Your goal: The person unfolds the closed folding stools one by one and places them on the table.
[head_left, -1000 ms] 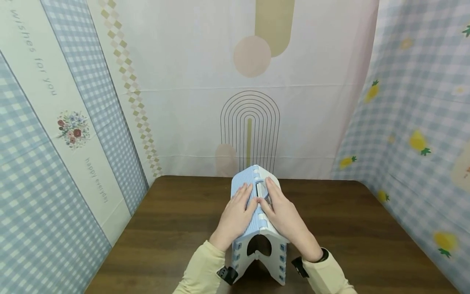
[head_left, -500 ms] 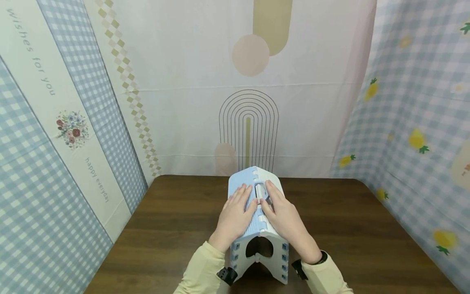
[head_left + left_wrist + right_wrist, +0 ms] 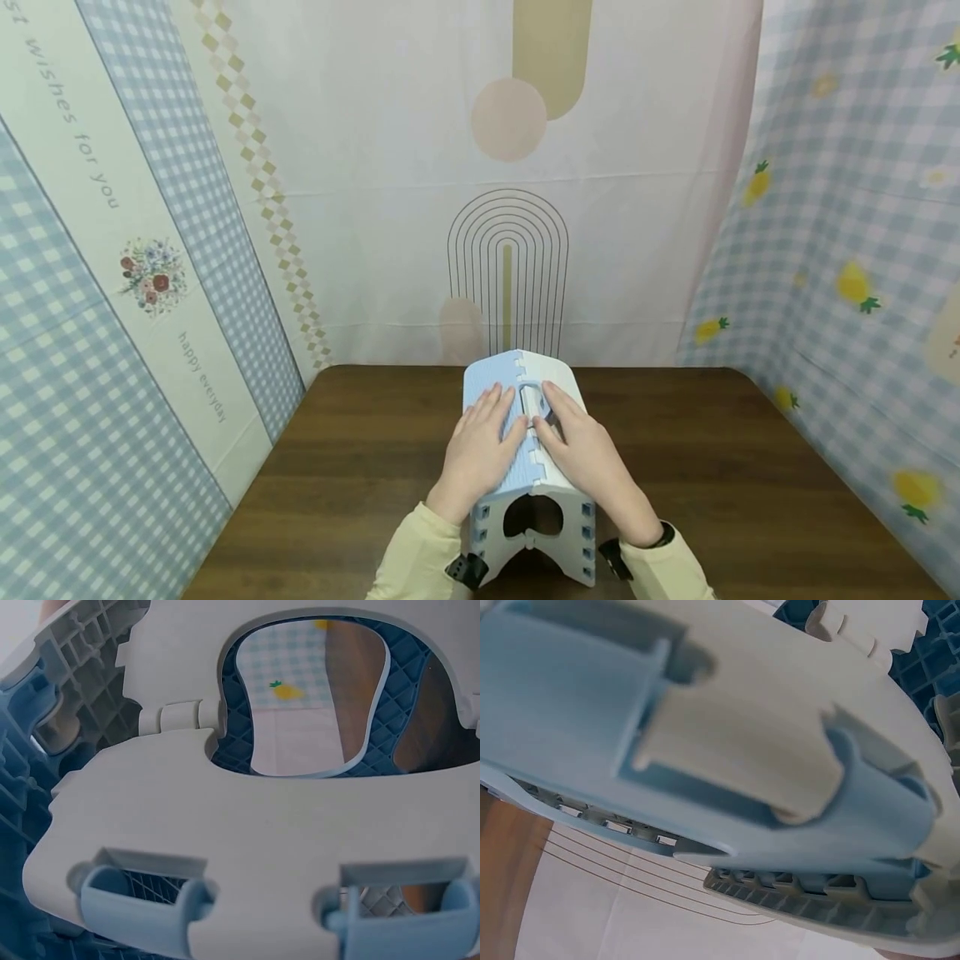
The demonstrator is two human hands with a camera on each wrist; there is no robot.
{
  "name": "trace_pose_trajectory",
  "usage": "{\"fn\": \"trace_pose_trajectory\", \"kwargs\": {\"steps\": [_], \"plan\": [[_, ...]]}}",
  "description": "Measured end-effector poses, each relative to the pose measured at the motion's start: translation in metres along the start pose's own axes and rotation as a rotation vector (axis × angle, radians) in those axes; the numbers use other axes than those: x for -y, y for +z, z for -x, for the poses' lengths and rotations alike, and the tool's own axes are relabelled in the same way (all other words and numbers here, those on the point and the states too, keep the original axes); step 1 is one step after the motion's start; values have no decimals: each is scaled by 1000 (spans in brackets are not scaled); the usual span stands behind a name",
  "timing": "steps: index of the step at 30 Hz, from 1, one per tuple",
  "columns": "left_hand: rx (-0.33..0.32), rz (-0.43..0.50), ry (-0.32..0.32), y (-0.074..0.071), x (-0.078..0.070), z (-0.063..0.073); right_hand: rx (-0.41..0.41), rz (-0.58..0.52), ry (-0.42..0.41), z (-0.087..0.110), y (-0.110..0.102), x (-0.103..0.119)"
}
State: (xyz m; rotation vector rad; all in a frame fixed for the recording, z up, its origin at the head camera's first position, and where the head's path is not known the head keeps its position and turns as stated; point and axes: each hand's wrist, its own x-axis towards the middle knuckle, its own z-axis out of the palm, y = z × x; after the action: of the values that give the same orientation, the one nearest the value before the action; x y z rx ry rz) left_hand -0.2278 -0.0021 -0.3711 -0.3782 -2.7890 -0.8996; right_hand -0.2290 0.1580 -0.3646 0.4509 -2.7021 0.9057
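A partly unfolded plastic folding step stool stands on the table in the head view. Its top, light blue on the left half and white on the right, forms a low ridge along the central hinge. Flat on the blue half lies my left hand, fingers extended. My right hand rests the same way on the white half, beside the handle slot. Both thumbs come close to the hinge. The hinged end panel, with its large oval opening, fills the left wrist view. A blue side leg looms blurred in the right wrist view.
The brown wooden table extends around the stool on both sides. Behind it hangs a pale patterned cloth, with blue checked cloths at the sides. A dark band with a small device sits on each wrist.
The stool's two halves have spread further apart, and its top ridge has flattened a little. The end panel opens wider. Both hands have stayed on the top, moving down with it.
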Motion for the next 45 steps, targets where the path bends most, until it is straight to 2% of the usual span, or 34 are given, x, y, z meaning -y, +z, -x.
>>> {"fn": "trace_pose_trajectory", "kwargs": {"steps": [15,30,45], "plan": [[12,-74,-28,6,-7,-6,32,23,-20,-6,-3,-14],[36,-114,-7,-3,1,12,13,52,9,11,3,2],[52,-173,1,-5,-1,11,15,107,-10,10,4,2]]}}
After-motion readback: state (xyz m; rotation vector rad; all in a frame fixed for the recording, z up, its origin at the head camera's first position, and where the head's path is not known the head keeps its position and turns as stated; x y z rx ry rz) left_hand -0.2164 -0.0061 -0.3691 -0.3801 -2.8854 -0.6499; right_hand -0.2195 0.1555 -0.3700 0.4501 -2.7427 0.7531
